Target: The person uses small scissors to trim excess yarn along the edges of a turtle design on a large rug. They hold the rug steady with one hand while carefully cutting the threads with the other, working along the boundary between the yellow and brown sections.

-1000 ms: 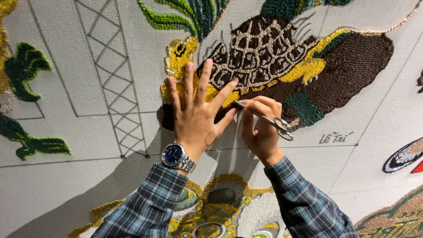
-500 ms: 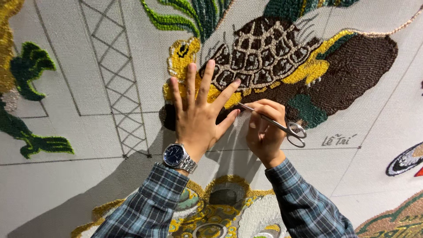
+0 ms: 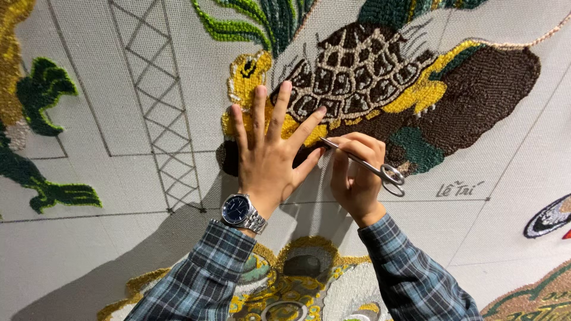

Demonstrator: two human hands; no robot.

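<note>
My left hand (image 3: 267, 154) lies flat with fingers spread on a tufted rug canvas (image 3: 119, 238), pressing on the yellow and brown yarn below a turtle figure (image 3: 369, 83). A steel wristwatch (image 3: 242, 211) with a dark blue dial sits on that wrist. My right hand (image 3: 355, 172) holds small metal scissors (image 3: 366, 166) like a pen. The blades point left, and their tip (image 3: 324, 141) meets the yarn beside my left thumb. Both forearms wear blue plaid sleeves.
The pale canvas carries drawn grid lines and a sketched lattice tower (image 3: 154, 101). Green tufted leaves (image 3: 41, 95) sit at the left, more tufted figures at the bottom (image 3: 297, 279) and right edge (image 3: 550, 217). A short handwritten mark (image 3: 458, 189) lies under the turtle.
My right hand shifted slightly and the scissor handles swung out to the right. My left hand stayed pressed on the same spot.
</note>
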